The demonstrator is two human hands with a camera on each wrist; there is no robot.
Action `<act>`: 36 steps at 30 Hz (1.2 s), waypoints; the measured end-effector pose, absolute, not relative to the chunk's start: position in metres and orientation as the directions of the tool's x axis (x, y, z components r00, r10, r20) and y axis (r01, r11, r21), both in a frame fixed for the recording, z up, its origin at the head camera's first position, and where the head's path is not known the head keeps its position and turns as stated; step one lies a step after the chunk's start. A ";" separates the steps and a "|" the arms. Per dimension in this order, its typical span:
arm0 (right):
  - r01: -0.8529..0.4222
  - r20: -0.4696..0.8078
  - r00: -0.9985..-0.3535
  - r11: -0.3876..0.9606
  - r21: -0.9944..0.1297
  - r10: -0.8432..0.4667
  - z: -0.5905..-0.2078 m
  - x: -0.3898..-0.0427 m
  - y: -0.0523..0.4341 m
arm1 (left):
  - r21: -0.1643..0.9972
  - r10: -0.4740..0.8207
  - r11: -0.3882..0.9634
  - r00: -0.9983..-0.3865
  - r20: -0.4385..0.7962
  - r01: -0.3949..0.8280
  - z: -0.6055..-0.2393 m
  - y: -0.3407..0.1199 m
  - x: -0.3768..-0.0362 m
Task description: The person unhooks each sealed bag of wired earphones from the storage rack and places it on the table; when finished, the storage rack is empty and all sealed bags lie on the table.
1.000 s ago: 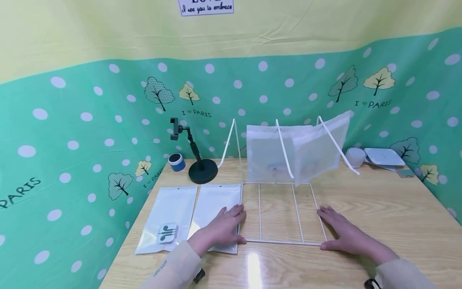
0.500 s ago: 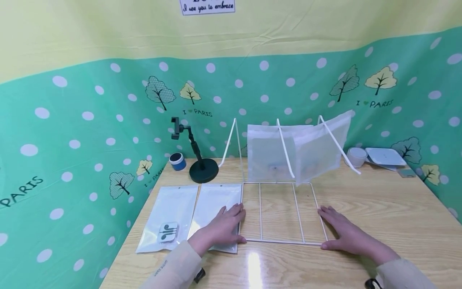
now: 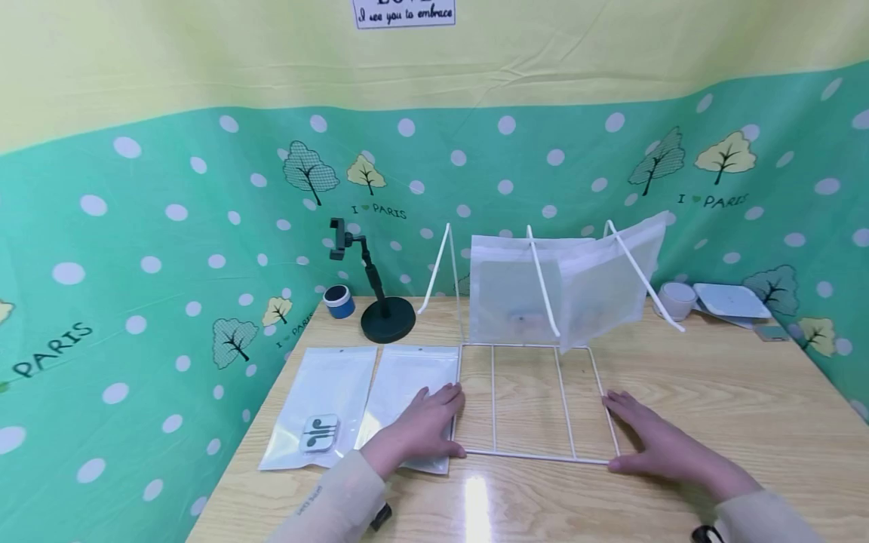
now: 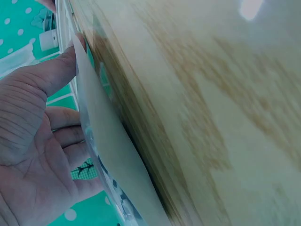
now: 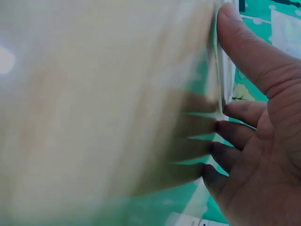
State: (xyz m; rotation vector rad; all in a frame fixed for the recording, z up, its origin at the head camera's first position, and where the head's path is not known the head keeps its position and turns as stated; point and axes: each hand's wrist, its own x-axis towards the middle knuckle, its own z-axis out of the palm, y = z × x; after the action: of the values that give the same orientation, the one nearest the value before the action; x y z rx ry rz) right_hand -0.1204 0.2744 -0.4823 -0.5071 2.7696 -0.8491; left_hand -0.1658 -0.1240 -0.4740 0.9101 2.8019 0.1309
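A white wire rack point(image 3: 566, 411) lies with its base flat on the table, and bent wire dividers rise at its back. Two frosted zip bags point(image 3: 512, 290) lean among those dividers. My left hand point(image 3: 424, 426) rests at the rack's left front corner, fingers relaxed and thumb by the front wire. It lies partly over a white zip bag point(image 3: 407, 385). At the right front corner my right hand point(image 3: 658, 441) touches the side wire, fingers extended. In the right wrist view, the fingertips point(image 5: 214, 172) meet the tabletop along the rack's edge.
Left of the rack lies another white zip bag point(image 3: 336, 385) with boxed earphones point(image 3: 319, 433) on it. Behind stand a black phone stand point(image 3: 387, 320) and a blue jar point(image 3: 339, 302). A white jar point(image 3: 675, 300) and a white flat tray-like item point(image 3: 732, 300) sit back right.
The head view has turned slightly, so the scene sits a little further right in it. Both hands keep their places at the rack's sides, and the rack and bags stay put.
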 end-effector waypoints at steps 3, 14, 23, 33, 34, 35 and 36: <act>-0.235 -0.087 -0.932 0.770 -0.593 -0.352 -0.476 -0.127 0.280 | 0.152 0.590 0.806 -0.793 -0.151 0.572 -0.476 -0.122 -0.167; -0.106 0.128 -0.992 0.678 -0.727 -0.018 -0.449 -0.161 0.308 | 0.169 0.575 0.816 -0.806 -0.141 0.552 -0.479 -0.119 -0.166; -0.107 0.183 -0.979 0.544 -0.832 0.089 -0.421 -0.198 0.321 | 0.186 0.570 0.818 -0.811 -0.133 0.545 -0.475 -0.121 -0.166; -0.096 0.106 -0.994 0.453 -0.886 -0.002 -0.416 -0.223 0.313 | 0.196 0.561 0.824 -0.813 -0.156 0.531 -0.474 -0.123 -0.166; -0.099 0.110 -0.994 0.454 -0.885 -0.002 -0.416 -0.225 0.313 | 0.197 0.561 0.824 -0.813 -0.157 0.530 -0.474 -0.123 -0.166; -0.102 0.115 -0.993 0.459 -0.883 0.000 -0.417 -0.227 0.313 | 0.196 0.561 0.824 -0.813 -0.156 0.531 -0.474 -0.123 -0.166; -0.109 0.122 -0.993 0.461 -0.881 -0.001 -0.417 -0.228 0.313 | 0.197 0.559 0.825 -0.814 -0.157 0.529 -0.475 -0.124 -0.166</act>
State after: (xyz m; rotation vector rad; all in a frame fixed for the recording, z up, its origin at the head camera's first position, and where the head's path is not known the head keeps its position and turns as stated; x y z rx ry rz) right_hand -0.2277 0.3127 -0.4167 -0.1042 2.7727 -1.6842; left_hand -0.1658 -0.1235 -0.4745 0.8451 2.7996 0.2135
